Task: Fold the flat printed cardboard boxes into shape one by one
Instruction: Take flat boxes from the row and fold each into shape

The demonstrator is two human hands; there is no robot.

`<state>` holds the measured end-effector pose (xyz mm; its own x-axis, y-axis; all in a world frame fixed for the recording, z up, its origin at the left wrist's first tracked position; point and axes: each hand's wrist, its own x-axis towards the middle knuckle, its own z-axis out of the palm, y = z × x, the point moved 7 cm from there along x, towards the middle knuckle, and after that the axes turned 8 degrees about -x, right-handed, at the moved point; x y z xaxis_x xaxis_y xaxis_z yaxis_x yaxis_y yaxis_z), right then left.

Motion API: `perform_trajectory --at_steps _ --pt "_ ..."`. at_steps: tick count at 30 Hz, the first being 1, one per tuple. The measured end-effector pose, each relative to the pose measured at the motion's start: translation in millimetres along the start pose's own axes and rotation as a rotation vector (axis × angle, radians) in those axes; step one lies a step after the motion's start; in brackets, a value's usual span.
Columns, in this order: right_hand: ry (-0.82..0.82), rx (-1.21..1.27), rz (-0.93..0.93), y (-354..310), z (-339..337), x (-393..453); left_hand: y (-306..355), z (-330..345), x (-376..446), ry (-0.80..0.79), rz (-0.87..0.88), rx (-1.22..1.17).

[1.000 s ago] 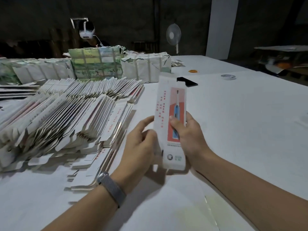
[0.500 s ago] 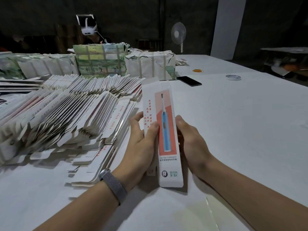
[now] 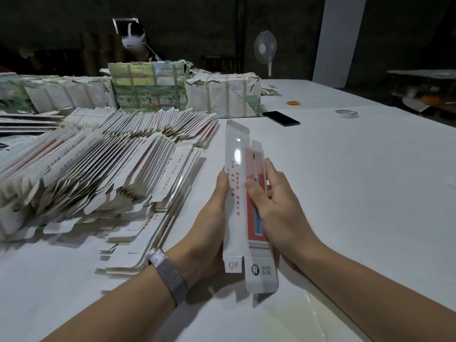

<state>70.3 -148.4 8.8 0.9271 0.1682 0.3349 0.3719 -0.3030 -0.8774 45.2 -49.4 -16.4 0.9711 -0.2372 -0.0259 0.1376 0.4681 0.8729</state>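
From the head camera, a long, narrow white printed cardboard box (image 3: 243,206) is seen held above the white table (image 3: 345,193), between both hands. Red vertical characters are printed on its white side panel, too small to be read. "QF" is printed in red on the small bottom flap. On the adjoining red panel a toothbrush picture is partly covered by fingers, and below it a tooth logo with the marking "X-S1" can be made out. The box's long axis runs away from the person, with the QF flap at the near end and an unfolded tuck flap at the far end; two panels are angled to each other, so the box is partly opened.

The box's left edge is gripped by the left hand (image 3: 209,218), whose fingers are curled behind it with the thumb along the edge; a silver mesh wristband (image 3: 167,275) is worn on that wrist. The right side is pinched by the right hand (image 3: 276,203), thumb on the red panel, fingers wrapped round the right edge.

A large fanned pile of flat white box blanks (image 3: 93,174) lies to the left, with strapped paper bundles (image 3: 185,95) behind. A black phone (image 3: 281,118), a roll of tape (image 3: 346,114) and a standing fan (image 3: 265,49) are seen further back.
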Motion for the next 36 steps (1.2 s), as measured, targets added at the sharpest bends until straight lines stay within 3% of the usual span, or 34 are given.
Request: perform_trajectory --at_steps 6,9,16,24,29,36 --pt "-0.110 0.214 0.041 0 10 -3 4 0 7 0.057 0.049 0.026" --pt "-0.140 0.253 0.052 -3 12 -2 17 -7 14 0.130 0.209 0.065" --pt "0.002 0.171 0.037 -1 -3 -3 11 -7 12 0.154 0.184 0.154" --pt "-0.066 0.391 0.012 -8 10 -7 24 -4 1 0.237 0.496 0.387" --pt "-0.082 0.493 0.053 -10 14 -7 19 -4 7 0.185 0.484 0.393" --pt "0.025 0.357 0.089 4 -6 6 15 2 4 0.040 0.289 0.268"
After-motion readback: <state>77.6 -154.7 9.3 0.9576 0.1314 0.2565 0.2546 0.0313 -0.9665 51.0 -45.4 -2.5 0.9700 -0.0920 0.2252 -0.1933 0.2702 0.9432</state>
